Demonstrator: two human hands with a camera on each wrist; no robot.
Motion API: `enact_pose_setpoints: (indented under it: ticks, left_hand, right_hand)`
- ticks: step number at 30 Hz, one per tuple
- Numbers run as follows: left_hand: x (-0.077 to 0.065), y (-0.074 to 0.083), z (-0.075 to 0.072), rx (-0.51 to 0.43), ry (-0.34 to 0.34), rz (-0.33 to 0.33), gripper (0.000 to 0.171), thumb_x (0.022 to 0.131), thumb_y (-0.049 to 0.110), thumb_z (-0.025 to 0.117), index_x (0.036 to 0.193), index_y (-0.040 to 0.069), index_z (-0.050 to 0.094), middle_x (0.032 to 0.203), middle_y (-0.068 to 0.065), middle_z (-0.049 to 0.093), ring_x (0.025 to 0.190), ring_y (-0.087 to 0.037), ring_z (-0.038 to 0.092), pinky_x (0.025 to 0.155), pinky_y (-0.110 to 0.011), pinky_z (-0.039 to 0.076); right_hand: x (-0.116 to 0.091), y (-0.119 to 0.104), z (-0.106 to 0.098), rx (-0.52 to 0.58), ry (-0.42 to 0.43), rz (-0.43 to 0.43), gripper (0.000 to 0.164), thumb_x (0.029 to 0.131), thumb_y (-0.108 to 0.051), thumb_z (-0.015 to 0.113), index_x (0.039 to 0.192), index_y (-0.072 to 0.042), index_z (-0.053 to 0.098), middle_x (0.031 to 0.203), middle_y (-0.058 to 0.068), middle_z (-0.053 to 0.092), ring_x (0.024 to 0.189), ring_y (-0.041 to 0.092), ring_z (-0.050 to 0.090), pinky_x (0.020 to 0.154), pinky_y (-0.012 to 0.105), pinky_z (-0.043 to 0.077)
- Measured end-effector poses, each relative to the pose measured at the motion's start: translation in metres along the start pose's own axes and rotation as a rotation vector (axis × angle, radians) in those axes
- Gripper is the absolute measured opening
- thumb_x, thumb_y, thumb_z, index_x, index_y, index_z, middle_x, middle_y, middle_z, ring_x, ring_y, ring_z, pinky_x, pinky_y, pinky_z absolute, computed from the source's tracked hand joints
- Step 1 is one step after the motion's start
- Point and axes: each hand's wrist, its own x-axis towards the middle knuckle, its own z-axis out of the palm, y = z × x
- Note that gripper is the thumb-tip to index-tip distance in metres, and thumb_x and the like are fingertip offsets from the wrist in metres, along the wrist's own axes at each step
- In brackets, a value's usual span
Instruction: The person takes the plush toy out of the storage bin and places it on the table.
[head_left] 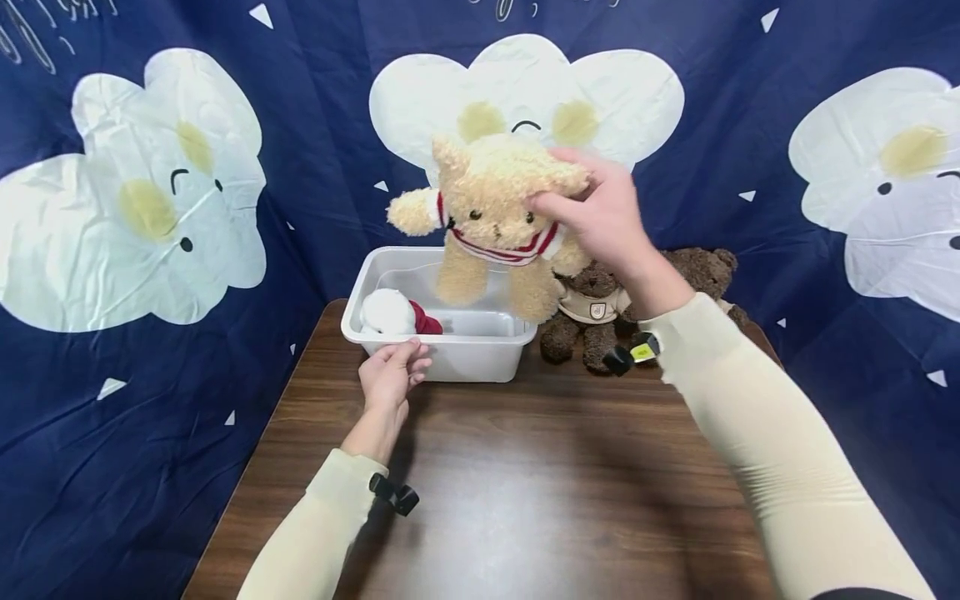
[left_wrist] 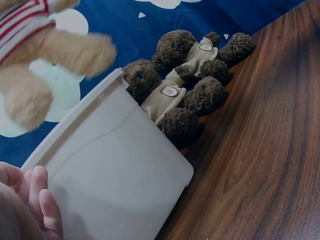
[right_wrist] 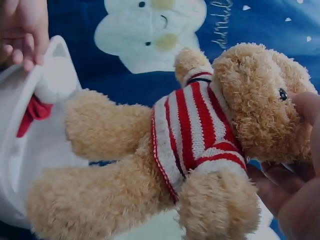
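Note:
A light tan teddy bear in a red-and-white striped sweater hangs above a white plastic bin. My right hand grips the bear by the side of its head, thumb on the face side. The bear's legs dangle over the bin's opening. With thumb and fingers at the bin's front rim, my left hand holds the bin near its left corner. Inside the bin, at the left, lies a white plush toy with a red part; its full shape is hidden.
Two dark brown teddy bears in beige tops, the nearer bear and the farther bear, sit right of the bin on the wooden table. A blue cloth with cloud faces hangs behind and at both sides.

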Motion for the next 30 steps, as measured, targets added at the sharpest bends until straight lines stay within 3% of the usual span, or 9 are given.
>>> enact_pose_setpoints:
  ticks: [6,12,17,23,30]
  left_hand:
    - [0.001,0.003,0.001,0.007,0.007,0.012,0.011,0.092,0.014,0.075,0.086,0.007,0.071,0.075,-0.002,0.078,0.059,-0.011,0.072,0.046,-0.018,0.05]
    - [0.0,0.004,0.002,0.038,0.004,0.009,0.013,0.094,0.017,0.075,0.091,0.004,0.07,0.076,0.0,0.078,0.061,-0.011,0.073,0.048,-0.018,0.051]
    - [-0.001,0.004,0.003,0.025,0.009,0.015,0.013,0.093,0.015,0.075,0.09,0.003,0.07,0.077,-0.002,0.078,0.06,-0.012,0.072,0.048,-0.018,0.051]
    - [-0.001,0.004,0.002,0.02,0.015,0.018,0.011,0.093,0.013,0.074,0.087,0.005,0.07,0.075,0.0,0.077,0.059,-0.01,0.072,0.048,-0.018,0.05]
    - [-0.001,0.001,0.001,0.026,0.011,0.004,0.013,0.092,0.014,0.075,0.093,0.002,0.07,0.077,-0.002,0.078,0.06,-0.011,0.072,0.048,-0.017,0.05]
  right_hand:
    - [-0.008,-0.013,-0.03,0.015,0.122,-0.08,0.039,0.077,0.003,0.081,0.116,-0.003,0.076,0.106,0.006,0.077,0.094,0.015,0.073,0.084,0.024,0.06]
    - [-0.028,-0.001,-0.068,0.009,0.244,-0.064,0.036,0.076,0.003,0.082,0.112,-0.002,0.077,0.102,0.004,0.077,0.091,0.012,0.072,0.081,0.02,0.059]
    - [-0.051,0.014,-0.096,-0.084,0.307,-0.038,0.035,0.077,0.003,0.082,0.111,-0.003,0.077,0.098,-0.001,0.078,0.087,0.008,0.07,0.075,0.017,0.057]
    - [-0.08,0.04,-0.114,-0.15,0.275,0.021,0.034,0.081,0.002,0.081,0.114,-0.003,0.076,0.099,-0.004,0.078,0.084,0.003,0.07,0.07,0.014,0.058]
    - [-0.111,0.079,-0.118,-0.261,0.178,0.113,0.037,0.086,-0.001,0.079,0.122,-0.001,0.073,0.103,-0.016,0.075,0.089,-0.001,0.07,0.074,0.014,0.058]
